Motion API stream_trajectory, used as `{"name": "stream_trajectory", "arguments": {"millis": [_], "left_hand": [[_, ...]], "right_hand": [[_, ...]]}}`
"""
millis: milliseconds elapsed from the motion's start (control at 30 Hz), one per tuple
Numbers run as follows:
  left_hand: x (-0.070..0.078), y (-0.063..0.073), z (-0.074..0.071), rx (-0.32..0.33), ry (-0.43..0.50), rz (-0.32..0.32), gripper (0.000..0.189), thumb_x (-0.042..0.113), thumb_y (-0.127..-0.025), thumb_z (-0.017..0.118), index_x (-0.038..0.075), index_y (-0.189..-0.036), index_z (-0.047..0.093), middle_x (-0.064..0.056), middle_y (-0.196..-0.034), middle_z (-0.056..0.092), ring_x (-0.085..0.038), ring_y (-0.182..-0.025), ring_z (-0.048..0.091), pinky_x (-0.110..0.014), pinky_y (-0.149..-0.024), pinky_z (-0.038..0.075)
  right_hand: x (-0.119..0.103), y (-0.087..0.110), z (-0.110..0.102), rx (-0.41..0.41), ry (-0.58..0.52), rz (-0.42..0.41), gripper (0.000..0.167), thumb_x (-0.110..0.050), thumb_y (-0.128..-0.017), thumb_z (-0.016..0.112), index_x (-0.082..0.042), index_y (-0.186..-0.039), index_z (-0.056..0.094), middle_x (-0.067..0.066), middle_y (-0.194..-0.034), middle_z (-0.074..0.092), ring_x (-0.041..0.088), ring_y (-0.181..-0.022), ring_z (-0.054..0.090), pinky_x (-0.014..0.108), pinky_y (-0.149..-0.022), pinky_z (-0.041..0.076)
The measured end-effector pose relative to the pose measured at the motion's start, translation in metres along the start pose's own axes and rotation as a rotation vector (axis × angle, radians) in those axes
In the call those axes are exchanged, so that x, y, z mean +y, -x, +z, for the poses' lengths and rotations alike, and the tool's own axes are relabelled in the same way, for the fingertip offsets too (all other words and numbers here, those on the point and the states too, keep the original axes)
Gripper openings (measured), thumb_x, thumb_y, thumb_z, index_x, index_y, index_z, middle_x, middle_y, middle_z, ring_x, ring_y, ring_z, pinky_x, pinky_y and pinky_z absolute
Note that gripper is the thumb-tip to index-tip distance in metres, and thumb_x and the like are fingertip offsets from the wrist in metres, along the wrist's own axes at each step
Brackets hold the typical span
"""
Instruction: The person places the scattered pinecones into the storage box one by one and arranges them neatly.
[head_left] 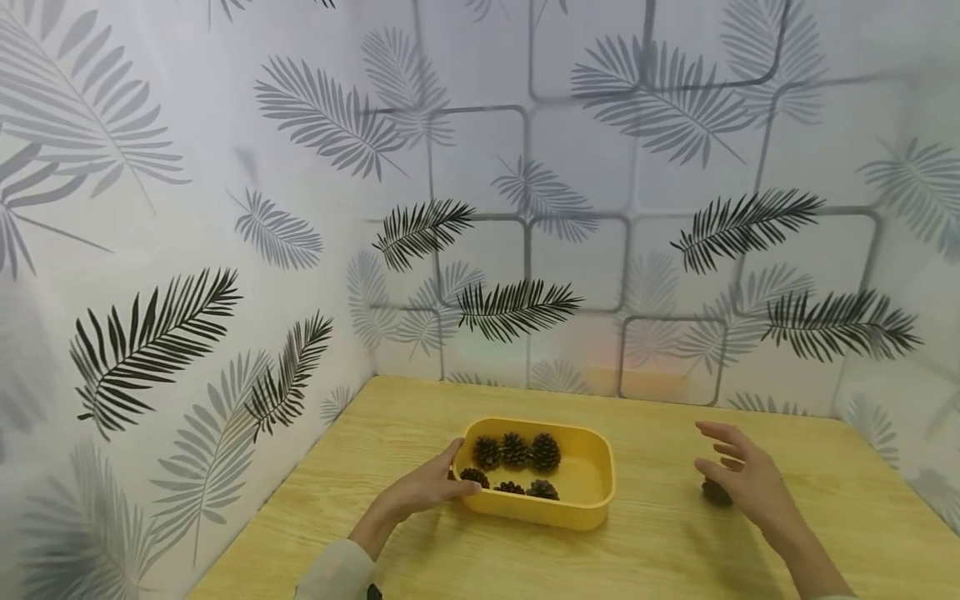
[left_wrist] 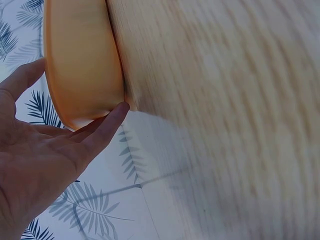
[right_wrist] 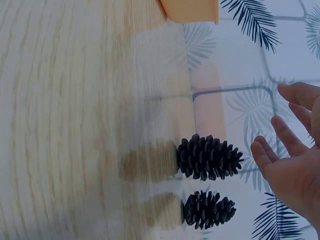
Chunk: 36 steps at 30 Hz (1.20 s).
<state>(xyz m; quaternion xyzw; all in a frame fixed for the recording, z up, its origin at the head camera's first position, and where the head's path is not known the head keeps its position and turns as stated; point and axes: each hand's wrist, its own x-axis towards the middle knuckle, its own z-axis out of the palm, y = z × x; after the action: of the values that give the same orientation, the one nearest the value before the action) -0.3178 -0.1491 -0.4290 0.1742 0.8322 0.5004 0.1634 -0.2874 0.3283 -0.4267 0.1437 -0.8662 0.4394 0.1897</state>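
A yellow plastic box [head_left: 536, 510] with several pine cones [head_left: 545, 452] in it sits on the table. My left hand [head_left: 423, 487] holds its left end, thumb on the front rim and fingers around the end wall. In the left wrist view, the fingertips of the left hand [left_wrist: 55, 145] touch the box [left_wrist: 82, 55] low on its side. To the right, my right hand [head_left: 750, 483] hovers with spread, bent fingers and nothing in them. Two pine cones [right_wrist: 207, 157] stand on the table beside the right hand [right_wrist: 295, 150]; the head view shows a dark pine cone [head_left: 716, 493] partly hidden behind it.
The light wood-grain table [head_left: 645, 550] meets a white wall [head_left: 480, 183] with leaf patterns at the back, and another such wall [head_left: 172, 250] runs along the left. A small dark object [head_left: 373, 592] shows by the left sleeve at the bottom edge.
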Motion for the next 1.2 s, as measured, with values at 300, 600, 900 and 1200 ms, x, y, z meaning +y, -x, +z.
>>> {"name": "stream_trajectory", "arguments": {"millis": [300,600,900,1200], "left_hand": [[-0.001,-0.005,-0.002,-0.007,-0.004,0.008,0.095,0.034,-0.105,0.065,0.005,-0.167,-0.001,-0.025,-0.172,-0.001,-0.049,-0.156,0.010,-0.067,-0.121,0.021],[-0.002,-0.004,-0.002,-0.006,-0.002,0.008,0.094,0.032,-0.105,0.064,0.004,-0.167,-0.002,-0.024,-0.172,-0.003,-0.049,-0.156,0.007,-0.067,-0.121,0.019],[0.000,-0.001,0.001,-0.001,-0.006,0.001,0.095,0.032,-0.105,0.066,0.004,-0.167,-0.001,-0.026,-0.172,-0.001,-0.052,-0.155,0.010,-0.068,-0.119,0.021],[-0.001,-0.002,0.001,0.001,-0.003,0.002,0.095,0.031,-0.105,0.065,0.004,-0.167,-0.002,-0.026,-0.172,-0.002,-0.050,-0.156,0.009,-0.067,-0.120,0.022]], "right_hand": [[0.010,0.005,-0.009,-0.001,-0.009,0.097,0.059,-0.020,-0.104,0.068,0.003,-0.153,0.044,0.031,-0.153,0.043,0.054,-0.132,0.043,0.022,-0.099,0.043],[0.020,0.006,-0.012,-0.083,-0.046,0.199,0.064,-0.012,-0.103,0.066,0.005,-0.156,0.035,0.036,-0.158,0.031,0.064,-0.138,0.029,0.072,-0.110,0.030],[0.027,0.013,-0.011,-0.119,-0.040,0.261,0.065,-0.011,-0.103,0.064,0.005,-0.157,0.031,0.040,-0.156,0.029,0.063,-0.132,0.039,0.061,-0.097,0.051],[0.028,0.012,-0.009,-0.130,-0.015,0.297,0.066,-0.010,-0.102,0.065,0.007,-0.156,0.032,0.041,-0.154,0.033,0.061,-0.132,0.040,0.068,-0.103,0.043]]}}
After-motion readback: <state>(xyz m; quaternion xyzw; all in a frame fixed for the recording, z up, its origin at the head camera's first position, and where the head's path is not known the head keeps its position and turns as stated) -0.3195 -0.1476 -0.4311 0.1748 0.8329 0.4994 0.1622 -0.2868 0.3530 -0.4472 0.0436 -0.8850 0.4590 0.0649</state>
